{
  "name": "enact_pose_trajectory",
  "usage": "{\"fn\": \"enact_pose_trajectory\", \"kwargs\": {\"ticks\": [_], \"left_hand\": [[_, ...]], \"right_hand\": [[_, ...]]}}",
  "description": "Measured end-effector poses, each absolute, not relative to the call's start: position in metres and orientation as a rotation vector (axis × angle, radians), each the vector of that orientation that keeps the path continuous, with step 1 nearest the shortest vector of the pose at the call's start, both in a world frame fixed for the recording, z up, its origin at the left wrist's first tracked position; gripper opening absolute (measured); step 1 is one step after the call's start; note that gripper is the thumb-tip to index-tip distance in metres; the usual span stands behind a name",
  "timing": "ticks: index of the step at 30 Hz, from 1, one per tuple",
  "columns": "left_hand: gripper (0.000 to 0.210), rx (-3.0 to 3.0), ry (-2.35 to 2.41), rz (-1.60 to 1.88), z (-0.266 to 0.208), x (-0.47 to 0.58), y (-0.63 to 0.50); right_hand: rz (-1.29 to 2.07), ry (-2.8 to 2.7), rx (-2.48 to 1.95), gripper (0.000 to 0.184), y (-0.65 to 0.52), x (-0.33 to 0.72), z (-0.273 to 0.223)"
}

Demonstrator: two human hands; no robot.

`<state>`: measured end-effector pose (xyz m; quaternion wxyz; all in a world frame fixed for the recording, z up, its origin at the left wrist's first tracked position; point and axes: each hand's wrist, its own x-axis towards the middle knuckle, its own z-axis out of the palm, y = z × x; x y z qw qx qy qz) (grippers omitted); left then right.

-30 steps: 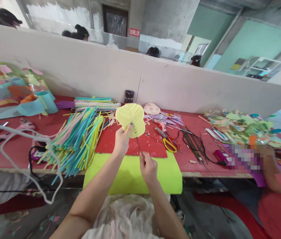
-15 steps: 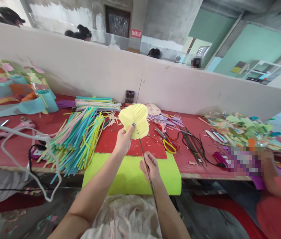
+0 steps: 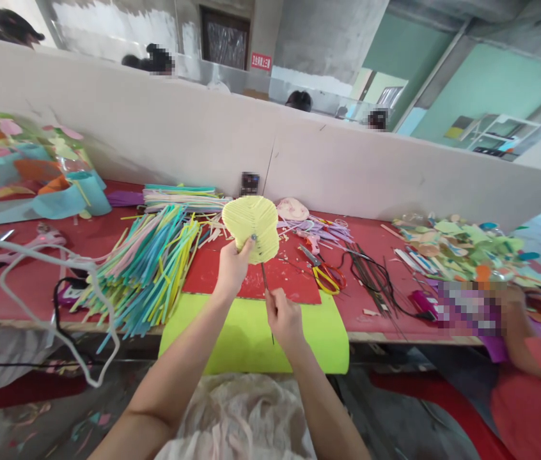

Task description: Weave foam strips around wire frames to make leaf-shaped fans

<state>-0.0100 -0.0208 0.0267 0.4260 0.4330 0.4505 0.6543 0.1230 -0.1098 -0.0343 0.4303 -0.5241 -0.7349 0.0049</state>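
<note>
My left hand (image 3: 233, 267) pinches the lower left part of a pale yellow leaf (image 3: 258, 220) built from narrow strips, its thumb lying on the front near the midline. Down from the leaf runs a thin dark wire stem (image 3: 264, 275). Closed around that stem is my right hand (image 3: 286, 317), a short way below the leaf, and the stem's lower end sticks out beneath the fist. Both hands are above a red board (image 3: 294, 281) and a lime-green sheet (image 3: 251, 345) at the table's front edge.
Left lies a heap of coloured strips (image 3: 150, 275), with a white cable (image 3: 107, 313) before it. To the right are yellow-handled scissors (image 3: 327, 280), dark wires (image 3: 370, 278) and a leaf pile (image 3: 462, 246). A co-worker's arm (image 3: 515, 326) is at far right. A white partition (image 3: 194, 140) stands behind.
The leaf has shifted slightly left and turned a little. My right hand has rolled into a fist, and the stem's lower end has swung from my lap to beneath that hand.
</note>
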Motion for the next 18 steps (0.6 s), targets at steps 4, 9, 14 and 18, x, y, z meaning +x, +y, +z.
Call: {"fn": "enact_pose_trajectory", "kwargs": {"ticks": [4, 9, 14, 18], "left_hand": [[0.034, 1.169, 1.302, 1.665, 0.017, -0.01, -0.009], [0.034, 0.785, 1.015, 1.632, -0.006, -0.009, 0.019], [0.037, 0.677, 0.805, 1.488, -0.014, -0.016, 0.027], [0.041, 0.684, 0.803, 1.489, -0.014, -0.023, 0.022]], "right_hand": [[-0.27, -1.864, -1.354, 0.024, -0.098, 0.121, -0.046], [0.372, -1.657, -1.373, 0.023, -0.083, 0.121, -0.039], [1.208, -1.376, -1.104, 0.025, -0.068, 0.119, -0.025], [1.305, -1.266, -1.05, 0.03, -0.059, 0.112, -0.024]]}}
